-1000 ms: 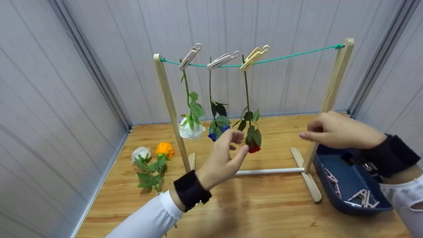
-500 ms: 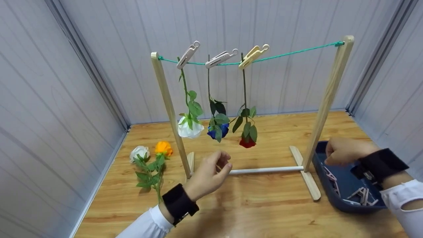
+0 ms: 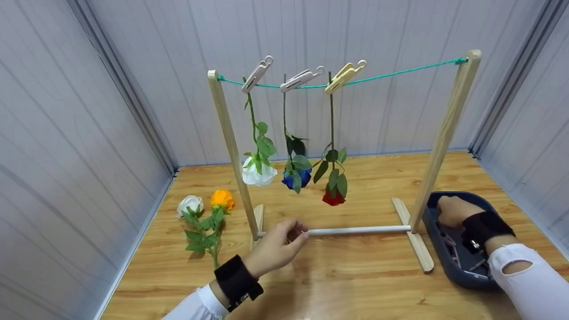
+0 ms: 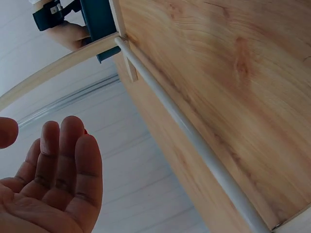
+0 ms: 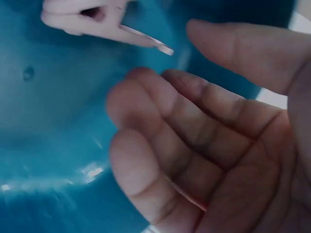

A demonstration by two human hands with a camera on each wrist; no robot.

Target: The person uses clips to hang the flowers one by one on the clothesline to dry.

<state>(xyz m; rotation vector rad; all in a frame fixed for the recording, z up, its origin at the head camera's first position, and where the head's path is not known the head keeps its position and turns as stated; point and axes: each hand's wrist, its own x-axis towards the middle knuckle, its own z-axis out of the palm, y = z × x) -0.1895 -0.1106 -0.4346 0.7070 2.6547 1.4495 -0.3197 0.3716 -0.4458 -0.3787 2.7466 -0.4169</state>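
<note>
A wooden drying rack [image 3: 444, 133] carries a green line [image 3: 400, 72]. Three clothespins hold a white rose [image 3: 258, 174], a blue rose [image 3: 297, 178] and a red rose [image 3: 333, 197] head down. My left hand [image 3: 278, 246] hovers empty over the table just in front of the rack's white base rod [image 3: 360, 230] [image 4: 194, 141]; its fingers are loosely bent [image 4: 63, 165]. My right hand [image 3: 451, 211] is inside the dark blue bin [image 3: 471, 275]. In the right wrist view its fingers [image 5: 160, 136] are relaxed above the bin floor, with a pale clothespin [image 5: 97, 22] just beyond them, untouched.
A loose white rose [image 3: 189, 205] and an orange rose [image 3: 221, 198] lie on the wooden table [image 3: 346, 284] left of the rack's left post [image 3: 229, 146]. Grey panel walls close in the back and both sides. More clothespins [image 3: 453, 255] lie in the bin.
My left hand has come down from the hanging red rose to just above the table. My right hand has dropped from near the right post into the blue bin.
</note>
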